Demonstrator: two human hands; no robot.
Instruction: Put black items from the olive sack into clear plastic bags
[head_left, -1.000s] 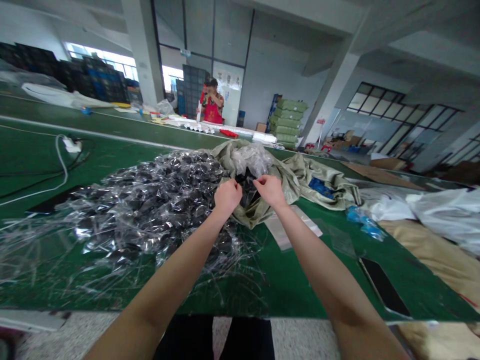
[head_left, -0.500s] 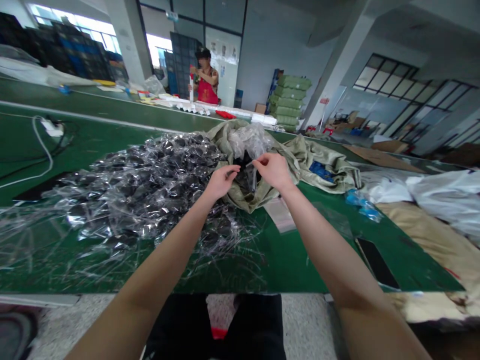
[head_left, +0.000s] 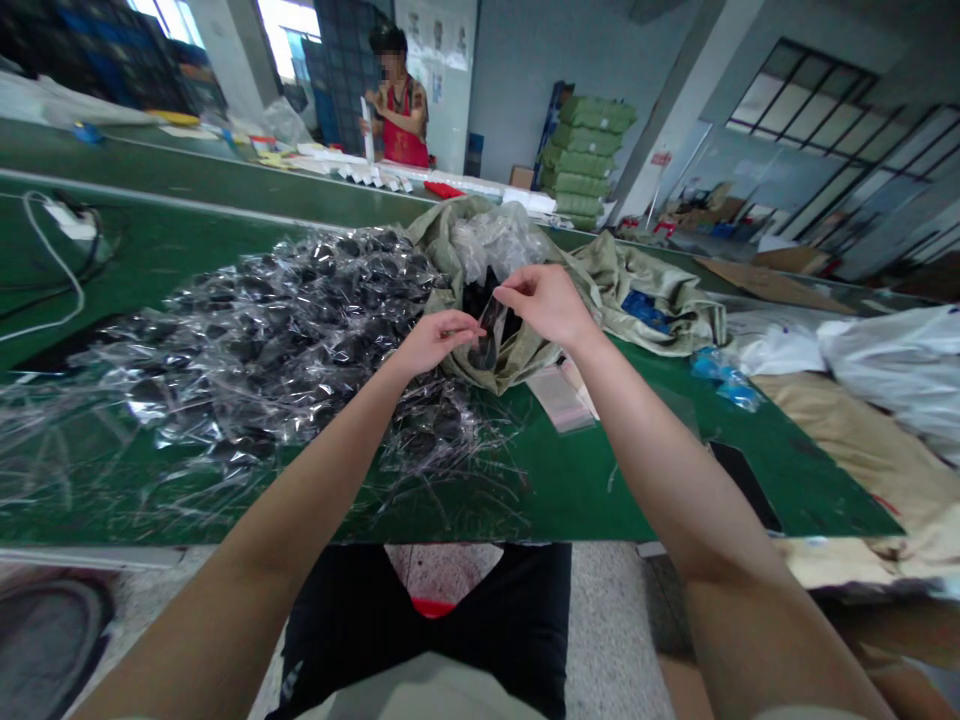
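Between my hands is a small clear plastic bag [head_left: 489, 340] with a dark, lens-like piece inside, over the mouth of an olive cloth sack [head_left: 495, 380]. My right hand [head_left: 547, 305] is closed, pinching the bag's upper end between thumb and fingertips. Lower down, my left hand [head_left: 439, 340] has its fingertips pressed together at the bag's left edge. Black items in the sack show partly behind the bag. To the left lies a heap of dark lens-like pieces in clear bags [head_left: 300, 320], apparently sunglasses. A stack of flat clear bags [head_left: 562, 398] lies below my right wrist.
A phone [head_left: 742, 485] lies on the green table [head_left: 570, 500] at right. Another cloth sack [head_left: 660, 290] with blue contents stands behind it, near crumpled blue plastic [head_left: 726, 378]. A white cable [head_left: 56, 255] runs at left. Across the table a person [head_left: 405, 110] handles white strips.
The dark piece that was in my left fingers now sits inside the clear bag, which hung from my right hand. My left hand has moved slightly toward the bag. The view has tilted down.
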